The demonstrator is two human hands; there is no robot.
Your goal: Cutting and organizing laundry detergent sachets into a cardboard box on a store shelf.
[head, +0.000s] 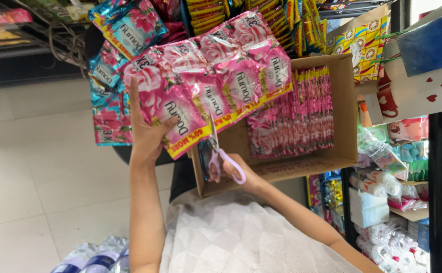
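Right hand (231, 174) is closed through the lilac plastic handles of a pair of scissors (220, 154), blades raised to the lower edge of a joined strip of glossy pink sachets (211, 83). Left hand (148, 132) pinches the strip's end sachet, thumb across its face, holding the strip above an open brown cardboard box (345, 106) packed with matching sachets.

Assessment: the cutting step appears under way. The next cut calls for the blades aligned on the seam between sachets, strip kept taut.
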